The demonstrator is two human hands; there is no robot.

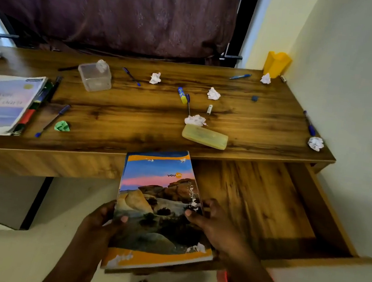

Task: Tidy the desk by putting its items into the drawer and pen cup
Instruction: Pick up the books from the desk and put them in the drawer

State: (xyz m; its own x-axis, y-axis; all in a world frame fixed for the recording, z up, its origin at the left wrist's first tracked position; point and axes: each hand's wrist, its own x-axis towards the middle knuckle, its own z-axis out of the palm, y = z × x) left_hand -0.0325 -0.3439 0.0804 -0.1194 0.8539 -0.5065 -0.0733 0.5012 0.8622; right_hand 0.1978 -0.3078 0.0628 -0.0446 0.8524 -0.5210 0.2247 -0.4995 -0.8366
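Notebook (159,210): held between both hands, over the open drawer's (265,210) left end.
Left hand (101,222): grasping its left edge.
Right hand (214,225): grasping its right edge.

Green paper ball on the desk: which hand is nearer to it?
Left. The left hand grips the notebook at its left edge, below and right of the green paper ball. The right hand holds the notebook's right edge, farther right, over the open drawer.

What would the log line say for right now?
step: notebook into open drawer | left hand: holding | right hand: holding | desk: still cluttered
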